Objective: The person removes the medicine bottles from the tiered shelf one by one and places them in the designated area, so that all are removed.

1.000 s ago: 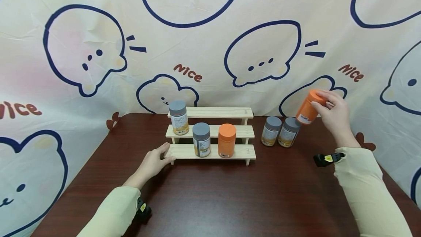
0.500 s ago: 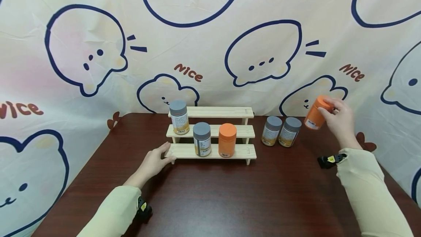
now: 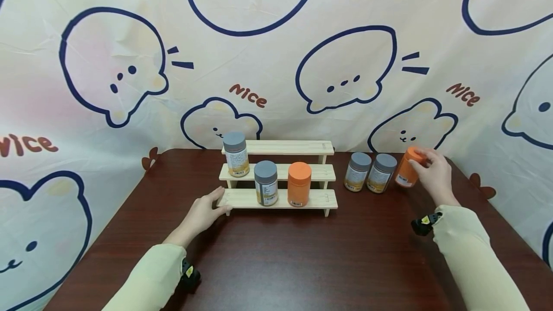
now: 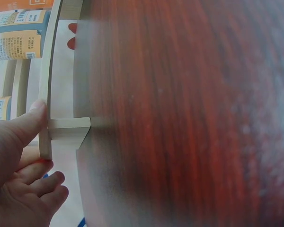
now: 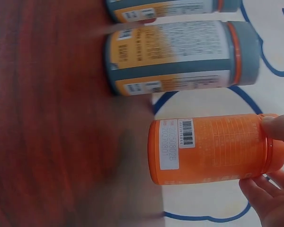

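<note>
My right hand (image 3: 437, 176) holds an orange supplement bottle (image 3: 406, 171) by its lid, thumb on one side and fingers on the other. The bottle leans slightly; in the right wrist view its base (image 5: 208, 149) appears just off the table. Immediately left of it stand two grey-lidded bottles (image 3: 379, 176). With thumb and fingers, my left hand (image 3: 199, 214) grips the left end of the lowest step of a three-step wooden display rack (image 3: 321, 199). On that step are a grey-lidded bottle (image 3: 266, 188) and another orange bottle (image 3: 299, 188). The middle step carries one more grey-lidded bottle (image 3: 236, 157) at its left.
The dark wooden table (image 3: 294, 258) extends in front of the rack. A printed cloth (image 3: 276, 61) with bear drawings hangs right behind the table's back edge and along both sides.
The orange bottle in my right hand first shifts right, then comes down and slightly left, beside the two grey-lidded bottles. My left hand stays at the rack's end.
</note>
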Tool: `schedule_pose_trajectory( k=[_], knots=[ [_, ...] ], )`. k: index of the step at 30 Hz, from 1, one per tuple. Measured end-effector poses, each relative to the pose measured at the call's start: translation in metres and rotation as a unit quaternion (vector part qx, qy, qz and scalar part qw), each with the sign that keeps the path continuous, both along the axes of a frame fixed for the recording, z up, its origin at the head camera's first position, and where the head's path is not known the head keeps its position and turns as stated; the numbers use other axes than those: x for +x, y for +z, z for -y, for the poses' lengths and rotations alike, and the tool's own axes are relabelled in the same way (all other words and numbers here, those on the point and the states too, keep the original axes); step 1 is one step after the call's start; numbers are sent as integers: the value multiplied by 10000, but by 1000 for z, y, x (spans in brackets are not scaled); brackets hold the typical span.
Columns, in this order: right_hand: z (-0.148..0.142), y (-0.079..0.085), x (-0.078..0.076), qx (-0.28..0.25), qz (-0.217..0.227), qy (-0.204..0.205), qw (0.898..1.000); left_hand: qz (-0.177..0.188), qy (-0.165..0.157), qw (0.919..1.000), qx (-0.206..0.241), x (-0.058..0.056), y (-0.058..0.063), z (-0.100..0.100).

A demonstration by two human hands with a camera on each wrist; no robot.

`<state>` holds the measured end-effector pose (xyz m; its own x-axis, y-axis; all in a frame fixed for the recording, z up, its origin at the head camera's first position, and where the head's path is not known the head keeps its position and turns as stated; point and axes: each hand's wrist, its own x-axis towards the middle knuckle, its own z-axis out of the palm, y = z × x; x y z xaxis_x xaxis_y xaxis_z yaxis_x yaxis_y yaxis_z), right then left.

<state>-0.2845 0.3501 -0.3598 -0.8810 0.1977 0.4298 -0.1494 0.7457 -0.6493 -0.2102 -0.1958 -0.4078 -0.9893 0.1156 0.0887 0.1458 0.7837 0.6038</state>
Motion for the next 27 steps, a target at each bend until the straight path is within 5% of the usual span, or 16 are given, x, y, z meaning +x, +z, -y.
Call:
schedule_pose_trajectory(
  k=[27],
  knots=[
    [-2,-24,0,-115,85,107,9998,-20,10,10000,7,0,0,0]
  ],
)
